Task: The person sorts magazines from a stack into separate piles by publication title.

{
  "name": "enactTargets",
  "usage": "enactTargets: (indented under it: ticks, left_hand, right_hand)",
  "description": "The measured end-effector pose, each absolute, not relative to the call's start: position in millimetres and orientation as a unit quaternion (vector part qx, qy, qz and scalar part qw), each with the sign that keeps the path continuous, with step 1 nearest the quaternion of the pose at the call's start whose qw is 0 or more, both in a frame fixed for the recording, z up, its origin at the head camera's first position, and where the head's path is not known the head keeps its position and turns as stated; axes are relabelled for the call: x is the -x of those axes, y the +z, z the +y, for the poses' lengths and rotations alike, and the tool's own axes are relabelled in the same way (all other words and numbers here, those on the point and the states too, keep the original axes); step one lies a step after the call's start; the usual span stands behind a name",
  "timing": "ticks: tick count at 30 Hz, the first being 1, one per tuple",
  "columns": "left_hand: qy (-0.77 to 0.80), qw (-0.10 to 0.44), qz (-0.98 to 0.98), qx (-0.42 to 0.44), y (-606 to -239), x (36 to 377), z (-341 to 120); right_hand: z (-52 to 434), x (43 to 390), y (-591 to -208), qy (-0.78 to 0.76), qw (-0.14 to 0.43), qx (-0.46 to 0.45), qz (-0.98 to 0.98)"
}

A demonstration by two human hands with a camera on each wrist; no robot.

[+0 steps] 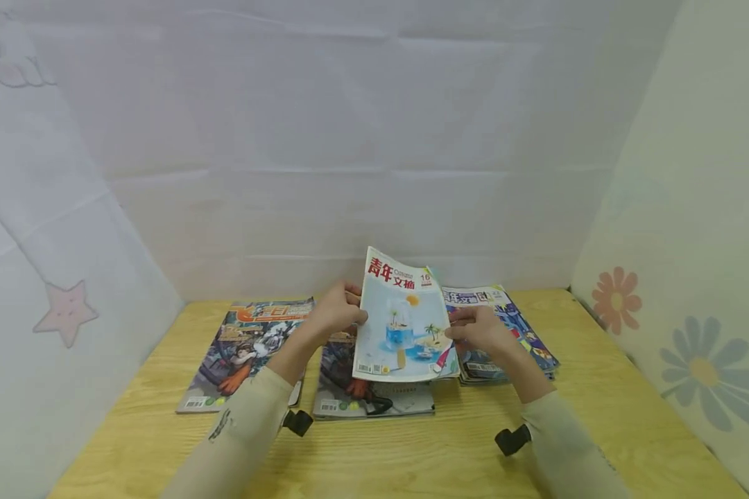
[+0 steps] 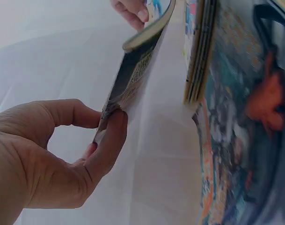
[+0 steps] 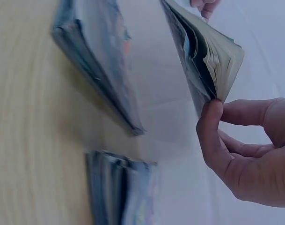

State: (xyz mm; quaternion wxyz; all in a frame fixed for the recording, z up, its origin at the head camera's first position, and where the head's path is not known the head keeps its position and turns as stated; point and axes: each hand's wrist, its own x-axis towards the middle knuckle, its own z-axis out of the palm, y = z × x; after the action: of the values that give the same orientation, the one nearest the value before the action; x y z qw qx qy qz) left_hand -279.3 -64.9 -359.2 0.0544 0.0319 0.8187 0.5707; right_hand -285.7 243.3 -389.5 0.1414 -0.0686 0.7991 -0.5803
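Both hands hold up a magazine (image 1: 406,326) with a pale blue beach cover and red title, tilted above the middle stack. My left hand (image 1: 337,310) pinches its left edge between thumb and fingers; in the left wrist view that hand (image 2: 72,154) grips the thin side. At the opposite edge my right hand (image 1: 483,329) pinches the pages, which fan slightly apart in the right wrist view, where the hand (image 3: 254,150) shows close. Below the held magazine lies a dark illustrated magazine (image 1: 374,405), partly hidden by it.
A stack with a dark comic-style cover (image 1: 250,353) lies on the left of the wooden table (image 1: 374,457). Another stack, with a blue and purple cover (image 1: 518,322), lies at the right. White cloth (image 1: 374,138) hangs behind, with a flower-printed side panel (image 1: 680,277) at the right.
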Motion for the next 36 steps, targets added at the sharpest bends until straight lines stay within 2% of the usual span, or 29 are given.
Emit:
enactTargets:
  ticks: [5, 11, 17, 22, 28, 36]
  left_hand:
    - [0.622, 0.054, 0.779, -0.048, -352, 294, -46]
    - [0.703, 0.101, 0.702, -0.053, -365, 314, -12]
    - [0.746, 0.147, 0.649, -0.026, -389, 322, 28]
    - [0.753, 0.160, 0.638, 0.001, -414, 327, 50]
    - [0.750, 0.177, 0.637, 0.029, -438, 331, 61]
    - [0.731, 0.200, 0.650, 0.054, -444, 326, 64]
  right_hand:
    - [265, 285, -366, -0.601, 0.076, 0.058, 0.794]
    - [294, 290, -355, -0.669, 0.015, -0.007, 0.744]
    - [324, 298, -368, -0.704, 0.029, -0.052, 0.707]
    - [343, 307, -385, -0.697, 0.050, -0.071, 0.712]
    - [350, 307, -408, -0.643, 0.034, -0.111, 0.757]
    - [349, 302, -429, -0.562, 0.020, -0.096, 0.821]
